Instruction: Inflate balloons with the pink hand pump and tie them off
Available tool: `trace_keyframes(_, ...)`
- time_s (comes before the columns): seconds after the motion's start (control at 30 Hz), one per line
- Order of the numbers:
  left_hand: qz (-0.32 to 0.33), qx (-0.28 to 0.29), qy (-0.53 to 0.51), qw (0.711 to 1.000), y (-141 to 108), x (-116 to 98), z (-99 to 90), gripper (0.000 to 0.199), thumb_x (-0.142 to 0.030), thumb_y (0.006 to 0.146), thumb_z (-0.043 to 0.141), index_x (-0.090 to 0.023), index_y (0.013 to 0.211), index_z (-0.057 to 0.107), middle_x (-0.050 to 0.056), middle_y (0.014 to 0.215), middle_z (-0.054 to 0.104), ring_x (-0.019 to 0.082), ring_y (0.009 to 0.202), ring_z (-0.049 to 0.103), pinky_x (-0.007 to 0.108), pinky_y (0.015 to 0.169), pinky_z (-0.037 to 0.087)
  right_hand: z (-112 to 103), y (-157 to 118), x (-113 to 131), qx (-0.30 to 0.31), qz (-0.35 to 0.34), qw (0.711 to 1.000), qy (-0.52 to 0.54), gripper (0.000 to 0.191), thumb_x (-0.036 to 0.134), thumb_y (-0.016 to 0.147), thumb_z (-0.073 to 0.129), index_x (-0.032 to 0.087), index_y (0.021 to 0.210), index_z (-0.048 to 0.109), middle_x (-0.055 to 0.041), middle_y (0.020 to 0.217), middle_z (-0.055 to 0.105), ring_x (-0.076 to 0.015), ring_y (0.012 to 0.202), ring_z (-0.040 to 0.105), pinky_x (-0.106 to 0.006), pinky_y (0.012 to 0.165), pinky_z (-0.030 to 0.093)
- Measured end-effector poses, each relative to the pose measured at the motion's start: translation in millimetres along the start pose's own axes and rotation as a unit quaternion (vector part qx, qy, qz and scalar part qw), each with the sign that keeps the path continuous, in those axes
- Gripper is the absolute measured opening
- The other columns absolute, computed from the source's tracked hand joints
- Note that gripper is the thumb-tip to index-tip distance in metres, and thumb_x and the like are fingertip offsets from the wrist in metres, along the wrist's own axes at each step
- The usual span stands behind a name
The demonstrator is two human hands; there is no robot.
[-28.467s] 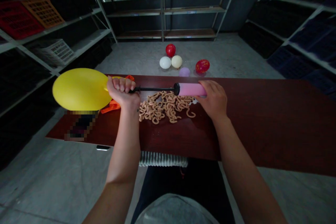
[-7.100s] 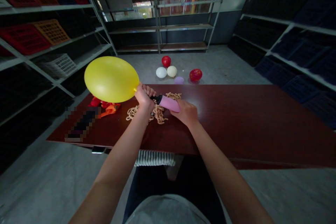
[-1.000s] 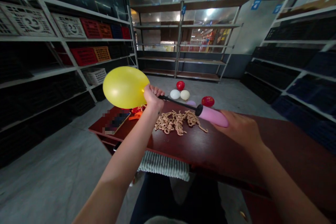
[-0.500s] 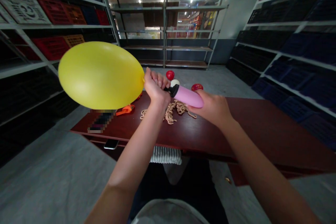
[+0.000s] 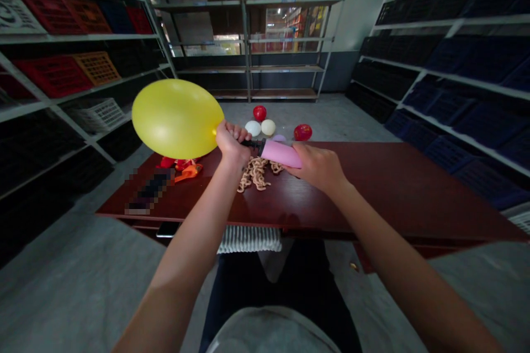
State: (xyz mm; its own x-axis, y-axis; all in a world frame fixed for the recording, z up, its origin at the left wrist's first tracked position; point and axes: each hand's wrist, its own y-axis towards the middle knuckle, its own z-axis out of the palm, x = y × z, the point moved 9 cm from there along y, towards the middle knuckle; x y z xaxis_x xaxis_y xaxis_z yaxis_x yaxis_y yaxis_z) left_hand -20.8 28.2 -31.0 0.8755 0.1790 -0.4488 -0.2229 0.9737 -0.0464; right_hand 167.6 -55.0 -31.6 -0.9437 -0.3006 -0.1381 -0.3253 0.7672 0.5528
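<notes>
A yellow balloon (image 5: 178,118), blown up and rounded, sticks out to the left above the table. My left hand (image 5: 232,140) is closed around the balloon's neck where it meets the black nozzle end of a balloon pump (image 5: 281,153). The pump's pink body points to the right, and my right hand (image 5: 317,165) is wrapped round its far end. Most of the nozzle is hidden under my left fingers. Below the pump, a heap of tan cord-like pieces (image 5: 254,174) lies on the dark red table (image 5: 372,193).
Orange and red limp balloons (image 5: 188,172) lie on the left of the table beside a pixelated dark object (image 5: 151,190). Past the far edge are red balloons (image 5: 302,132) and pale balloons (image 5: 268,127). Shelves with crates (image 5: 53,74) line both sides.
The yellow balloon looks smaller, its left end nearer my left hand. My view has shifted, so hands and pump appear further left. Both hands keep their grip.
</notes>
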Motion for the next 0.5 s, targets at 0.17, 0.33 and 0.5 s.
trace_keyframes(0.17,0.011,-0.031,0.001,0.999,14,-15,-19.8,0.038,-0.019,0.095,0.037,-0.020,0.061,0.019,-0.008,0.043,0.020,0.006,0.032,0.020,0.023,0.040,0.020,12,-6,-5,0.008,-0.024,1.000,0.005,0.051,0.061,0.091,0.046,0.016,0.111,0.063,-0.0113,0.096,0.073,-0.0226,0.080,0.065,-0.030,0.063,0.033)
trace_keyframes(0.33,0.024,-0.041,0.013,0.999,23,-37,-34.8,0.038,-0.018,0.093,0.039,-0.020,0.061,0.019,-0.009,0.043,0.019,0.006,0.031,0.020,0.023,0.040,0.020,28,-18,-20,0.039,-0.022,0.999,-0.009,0.051,0.060,0.091,0.047,0.018,0.116,0.062,-0.0113,0.098,0.073,-0.0238,0.083,0.066,-0.030,0.066,0.036)
trace_keyframes(0.5,0.027,-0.049,0.022,0.998,24,-56,-40.4,0.038,-0.015,0.092,0.039,-0.020,0.061,0.019,-0.009,0.043,0.019,0.006,0.031,0.019,0.021,0.039,0.020,28,-28,-31,0.056,-0.019,0.998,-0.033,0.050,0.058,0.092,0.048,0.017,0.116,0.062,-0.0136,0.100,0.072,-0.0249,0.083,0.065,-0.031,0.066,0.036)
